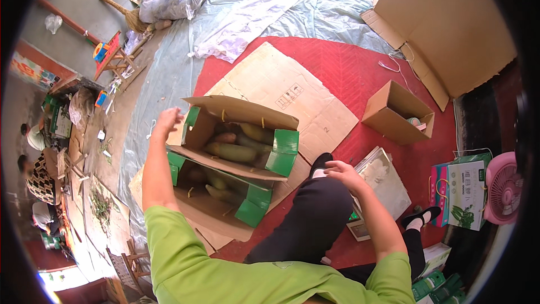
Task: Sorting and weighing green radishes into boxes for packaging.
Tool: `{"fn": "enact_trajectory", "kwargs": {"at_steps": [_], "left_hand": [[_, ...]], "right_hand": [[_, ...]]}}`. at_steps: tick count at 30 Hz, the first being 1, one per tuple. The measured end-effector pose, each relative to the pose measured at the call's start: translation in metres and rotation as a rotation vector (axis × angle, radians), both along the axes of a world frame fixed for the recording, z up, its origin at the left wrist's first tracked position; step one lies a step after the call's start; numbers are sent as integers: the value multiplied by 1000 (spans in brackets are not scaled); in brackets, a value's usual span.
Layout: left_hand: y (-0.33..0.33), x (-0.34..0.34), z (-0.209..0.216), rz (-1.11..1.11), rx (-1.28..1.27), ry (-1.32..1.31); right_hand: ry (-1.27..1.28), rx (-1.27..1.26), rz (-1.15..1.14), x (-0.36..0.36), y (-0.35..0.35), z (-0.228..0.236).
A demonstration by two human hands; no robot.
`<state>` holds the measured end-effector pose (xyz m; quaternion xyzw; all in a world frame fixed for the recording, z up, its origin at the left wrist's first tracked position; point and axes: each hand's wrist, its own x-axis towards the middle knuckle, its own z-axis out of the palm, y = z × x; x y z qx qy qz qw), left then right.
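Two open cardboard boxes with green end flaps stand side by side in front of me. In the far box (228,164) lie several long, thick green and brownish gourds (232,152). The near box (254,205) also holds a few pale green gourds (218,183), partly in shadow. My left hand (167,122) is raised by the left end of the far box, fingers loosely apart and holding nothing visible. Above my shoe and bent knee, to the right of the boxes, my right hand (344,174) hangs with its fingers stretched out and nothing in them.
Flattened cardboard (315,101) lies under the boxes on a red mat. At right are a metal-topped scale (382,183), a brown carton (388,114), a printed box (467,194) and a pink fan (502,187). People (45,180) sit far left.
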<state>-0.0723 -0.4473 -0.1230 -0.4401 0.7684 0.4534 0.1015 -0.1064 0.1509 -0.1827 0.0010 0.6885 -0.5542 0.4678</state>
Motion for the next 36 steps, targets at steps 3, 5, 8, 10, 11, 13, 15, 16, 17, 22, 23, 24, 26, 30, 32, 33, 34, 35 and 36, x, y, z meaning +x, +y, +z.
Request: {"fn": "enact_trajectory", "kwargs": {"at_steps": [3, 5, 8, 10, 11, 13, 15, 16, 17, 22, 23, 24, 26, 30, 32, 33, 34, 35, 36], "left_hand": [[-3, 0, 14, -38, -239, 225], [19, -4, 25, -36, -339, 696], [113, -8, 70, -156, -382, 872], [179, 0, 89, -339, -360, 909], [219, 5, 104, -484, -403, 897], [279, 14, 119, -856, -548, 958], [325, 33, 119, -1103, -582, 922], [346, 41, 113, -1205, -586, 904], [362, 49, 100, -1280, -502, 878], [419, 58, 48, -819, 242, 679], [425, 55, 28, -604, 495, 625], [431, 55, 3, -400, 608, 621], [433, 60, -63, -329, 384, 590], [428, 75, -139, -467, 36, 391], [426, 76, -151, -464, -67, 365], [419, 76, -162, -461, -97, 289], [413, 77, -170, -459, -124, 306], [407, 78, -178, -457, -152, 323], [406, 75, -178, -457, -116, 293]], "right_hand": [[-35, 88, -200, 19, 32, 11], [-55, 118, -306, 35, 57, 5], [-159, 140, -416, 68, 93, -18], [-201, 162, -453, 90, 106, -30], [-200, 161, -458, 101, 113, -33], [-239, 107, -497, 119, 120, -32], [-239, 102, -505, 130, 125, -22], [-229, 63, -526, 134, 132, -25], [-218, 24, -542, 138, 137, -25], [-105, 40, -563, 150, 162, 18], [-77, 41, -588, 155, 168, 26], [-65, 38, -584, 157, 172, 33], [-38, 29, -557, 160, 183, 44], [26, 25, -577, 171, 207, 62], [52, 32, -648, 181, 217, 65], [46, 34, -650, 182, 220, 63], [37, 45, -674, 185, 223, 59], [29, 54, -697, 186, 225, 57], [32, 73, -701, 187, 225, 56]]}}
